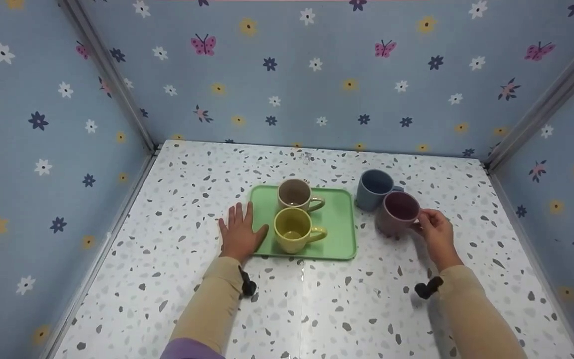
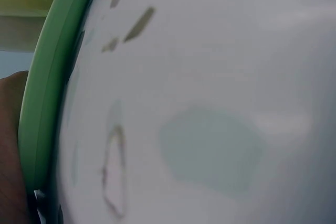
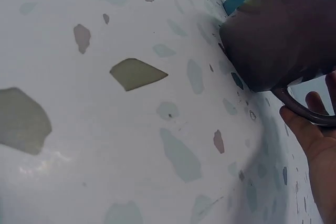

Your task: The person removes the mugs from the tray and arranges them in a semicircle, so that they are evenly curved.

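Observation:
My right hand pinches the handle of a purple mug; in the right wrist view the thumb and fingers are at the handle. Just behind that mug stands a blue mug, partly covered by it in the head view. Fingers spread, my left hand lies at the left edge of a green tray, the thumb over its rim. On the tray, a yellow mug stands in front of a brown mug, both with handles to the right.
The speckled white table is enclosed by a patterned back wall and side walls, with metal strips at the corners. The tray lies near the table's middle, left of the purple and blue mugs.

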The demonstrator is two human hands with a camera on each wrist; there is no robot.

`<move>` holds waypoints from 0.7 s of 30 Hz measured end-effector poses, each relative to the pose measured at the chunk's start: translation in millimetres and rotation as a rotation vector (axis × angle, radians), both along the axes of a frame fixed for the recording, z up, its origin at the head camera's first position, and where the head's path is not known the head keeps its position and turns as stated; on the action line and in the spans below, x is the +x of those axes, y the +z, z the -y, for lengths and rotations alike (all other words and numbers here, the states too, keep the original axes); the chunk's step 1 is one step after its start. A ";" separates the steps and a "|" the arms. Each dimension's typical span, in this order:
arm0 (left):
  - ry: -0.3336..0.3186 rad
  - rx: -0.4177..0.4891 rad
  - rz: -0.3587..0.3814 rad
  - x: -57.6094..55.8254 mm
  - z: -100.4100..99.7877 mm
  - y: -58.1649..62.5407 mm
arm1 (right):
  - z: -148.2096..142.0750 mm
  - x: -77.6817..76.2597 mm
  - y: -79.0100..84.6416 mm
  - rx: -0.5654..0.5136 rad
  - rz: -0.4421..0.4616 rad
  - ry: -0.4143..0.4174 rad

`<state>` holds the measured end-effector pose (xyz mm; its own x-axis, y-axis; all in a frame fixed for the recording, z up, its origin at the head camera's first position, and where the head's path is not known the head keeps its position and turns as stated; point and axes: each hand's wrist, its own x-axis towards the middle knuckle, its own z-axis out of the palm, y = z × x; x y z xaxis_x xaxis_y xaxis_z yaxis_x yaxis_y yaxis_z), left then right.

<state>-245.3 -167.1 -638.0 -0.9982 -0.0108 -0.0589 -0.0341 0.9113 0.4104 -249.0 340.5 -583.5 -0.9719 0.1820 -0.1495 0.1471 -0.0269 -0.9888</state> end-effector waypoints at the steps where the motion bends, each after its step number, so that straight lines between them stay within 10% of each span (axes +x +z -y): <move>1: 0.000 0.001 0.002 0.2 0.0 0.6 | 0.1 -0.4 1.4 -0.012 0.004 -0.003; 21: 0.006 -0.005 0.008 -0.3 -1.0 1.9 | 3.9 4.5 21.1 -0.013 -0.019 -0.023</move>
